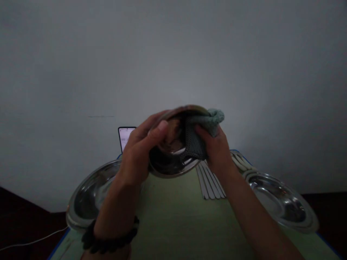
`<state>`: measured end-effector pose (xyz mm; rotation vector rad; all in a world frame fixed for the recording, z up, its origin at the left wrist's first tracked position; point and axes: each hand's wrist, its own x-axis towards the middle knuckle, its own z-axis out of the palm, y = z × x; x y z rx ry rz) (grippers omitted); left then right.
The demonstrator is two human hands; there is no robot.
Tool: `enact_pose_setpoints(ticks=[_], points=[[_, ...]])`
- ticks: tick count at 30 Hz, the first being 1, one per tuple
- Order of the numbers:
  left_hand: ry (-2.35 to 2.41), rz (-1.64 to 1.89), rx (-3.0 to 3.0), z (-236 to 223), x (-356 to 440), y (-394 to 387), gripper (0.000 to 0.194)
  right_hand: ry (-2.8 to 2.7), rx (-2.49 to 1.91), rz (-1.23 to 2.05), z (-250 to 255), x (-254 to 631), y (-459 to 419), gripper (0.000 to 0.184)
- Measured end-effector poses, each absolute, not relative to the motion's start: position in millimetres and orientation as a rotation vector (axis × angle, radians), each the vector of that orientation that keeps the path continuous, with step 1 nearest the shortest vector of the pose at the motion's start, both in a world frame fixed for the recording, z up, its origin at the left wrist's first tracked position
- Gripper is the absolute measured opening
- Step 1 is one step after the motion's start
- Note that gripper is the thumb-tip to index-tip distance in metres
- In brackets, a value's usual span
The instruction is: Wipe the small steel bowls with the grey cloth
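Clasping a stainless-steel bowl (162, 164) above the table (179, 213), the left hand (137, 151) has its grip at the nine o'clock rim, seemingly for steadiness; the right hand's (217, 150) grip pinches a grey-green cloth (197, 143) at three o'clock, the tilt apparently opening the inside to it.

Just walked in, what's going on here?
A person's left hand holds a shiny round metal bowl by its side, thumb over the rim. The right hand has a pale green cloth with a grey mesh face pressed to the opposite side, partly inside it. The bowl is up off the pale green table, its inside facing the camera. Shiny metal dishes sit at left and right.
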<state>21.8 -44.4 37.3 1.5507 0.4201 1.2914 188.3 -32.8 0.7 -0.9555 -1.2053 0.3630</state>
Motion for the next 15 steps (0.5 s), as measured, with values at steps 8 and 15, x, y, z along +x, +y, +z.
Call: enact_pose_setpoints(ticks=[8, 15], points=[[0.327, 1.638, 1.143, 35.7, 33.0, -37.4, 0.019, -1.008, -0.797, 0.960, -21.3, 159.3, -19.7, 0.045], [0.490, 1.311, 1.358, 40.7, 8.0, -38.4, 0.037, -1.377, -0.999, 0.290, -1.9, 192.9, -28.8, 0.027]])
